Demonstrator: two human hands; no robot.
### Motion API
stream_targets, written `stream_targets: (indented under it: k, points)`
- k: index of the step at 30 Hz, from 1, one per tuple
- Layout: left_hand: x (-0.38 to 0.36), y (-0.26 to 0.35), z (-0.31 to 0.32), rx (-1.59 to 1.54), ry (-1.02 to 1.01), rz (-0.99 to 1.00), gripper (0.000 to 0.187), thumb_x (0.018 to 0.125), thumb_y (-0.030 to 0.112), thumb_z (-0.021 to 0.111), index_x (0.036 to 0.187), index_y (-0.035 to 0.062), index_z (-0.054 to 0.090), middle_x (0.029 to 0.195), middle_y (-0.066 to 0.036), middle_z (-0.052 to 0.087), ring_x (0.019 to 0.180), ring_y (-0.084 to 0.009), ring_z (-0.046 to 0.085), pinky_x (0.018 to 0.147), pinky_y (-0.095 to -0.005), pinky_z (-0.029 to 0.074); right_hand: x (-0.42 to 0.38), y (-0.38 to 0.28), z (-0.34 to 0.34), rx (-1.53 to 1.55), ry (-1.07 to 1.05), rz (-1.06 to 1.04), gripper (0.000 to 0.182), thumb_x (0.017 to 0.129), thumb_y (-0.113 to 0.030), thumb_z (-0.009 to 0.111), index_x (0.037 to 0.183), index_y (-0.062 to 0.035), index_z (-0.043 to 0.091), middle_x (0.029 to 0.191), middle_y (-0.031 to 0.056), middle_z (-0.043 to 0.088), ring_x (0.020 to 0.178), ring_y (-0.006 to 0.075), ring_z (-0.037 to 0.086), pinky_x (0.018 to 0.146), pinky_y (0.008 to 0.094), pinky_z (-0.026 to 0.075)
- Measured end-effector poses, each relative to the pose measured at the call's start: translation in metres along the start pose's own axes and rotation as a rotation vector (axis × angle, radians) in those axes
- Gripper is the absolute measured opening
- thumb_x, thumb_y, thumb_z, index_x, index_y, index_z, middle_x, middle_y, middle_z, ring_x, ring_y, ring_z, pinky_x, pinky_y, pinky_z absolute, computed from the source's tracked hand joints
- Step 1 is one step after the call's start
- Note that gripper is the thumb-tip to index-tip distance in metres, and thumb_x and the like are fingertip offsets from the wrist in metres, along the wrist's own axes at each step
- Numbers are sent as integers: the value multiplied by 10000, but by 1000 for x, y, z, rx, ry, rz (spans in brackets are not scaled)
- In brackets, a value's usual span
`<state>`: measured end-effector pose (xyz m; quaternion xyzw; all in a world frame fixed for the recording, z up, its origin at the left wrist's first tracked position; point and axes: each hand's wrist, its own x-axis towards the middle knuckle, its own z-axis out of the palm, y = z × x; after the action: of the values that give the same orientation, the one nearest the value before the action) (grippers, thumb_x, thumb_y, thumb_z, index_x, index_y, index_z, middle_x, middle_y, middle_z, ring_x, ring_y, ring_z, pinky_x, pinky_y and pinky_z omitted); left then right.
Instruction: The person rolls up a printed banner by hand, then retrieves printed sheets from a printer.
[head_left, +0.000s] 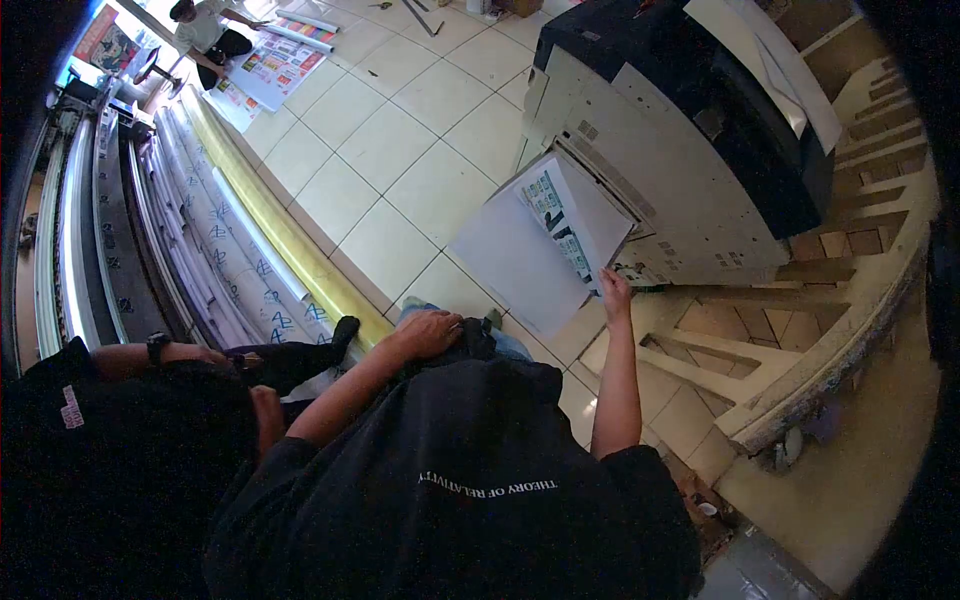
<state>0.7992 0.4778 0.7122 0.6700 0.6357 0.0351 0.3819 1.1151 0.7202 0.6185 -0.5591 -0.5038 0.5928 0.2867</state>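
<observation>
My right hand (615, 292) is closed on the near edge of a white sheet of paper with green and black print (556, 222). Under and beside that sheet spreads a larger plain white sheet (510, 262), reaching out over the floor tiles. Both lie at the output tray on the side of a large printer (660, 160). My left hand (430, 332) rests flat near my lap, fingers extended over dark cloth and holding nothing that I can see.
Long rolls of material, including a yellow roll (270, 205), lie along the left. A co-worker in a black shirt (120, 460) is close on my left. Another person (208, 35) crouches by printed sheets (275, 68) farther off. A pale railing (790, 360) curves along the right.
</observation>
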Motion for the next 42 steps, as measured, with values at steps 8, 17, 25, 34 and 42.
stream_targets:
  k: [8,17,25,34,42]
  points:
    - [-5,4,-2,-9,0,3,342,901,284,438,1123,41,529,1032,-188,609,967,-353,578,836,-459,458,2,8,-2,-38,-8,2,345,868,-254,602,1082,16,612,1000,41,620,924,128,552,847,250,408]
    - [-2,3,0,-22,15,20,347,899,285,434,1124,40,531,1037,-196,607,961,-357,579,837,-460,458,-25,-20,12,73,-119,69,345,890,-304,559,1118,-50,605,1041,54,640,929,153,598,805,282,446]
    - [2,1,2,-25,25,23,348,890,284,450,1127,43,535,1043,-192,609,959,-352,582,838,-443,463,-27,8,16,68,-110,145,314,906,-302,529,1129,-93,601,1018,29,644,889,124,598,744,263,451]
    - [3,6,-6,-33,18,-9,327,891,270,450,1113,48,540,1013,-194,615,948,-355,586,818,-457,465,-62,56,49,34,-213,334,285,900,-261,529,1117,-88,596,951,26,640,810,118,592,697,251,457]
    - [7,4,-5,-26,-6,-10,326,897,270,437,1113,48,537,1025,-190,612,963,-354,580,837,-451,461,-71,101,72,-344,-457,146,333,859,-278,589,1089,-39,603,881,43,652,769,141,603,704,293,484]
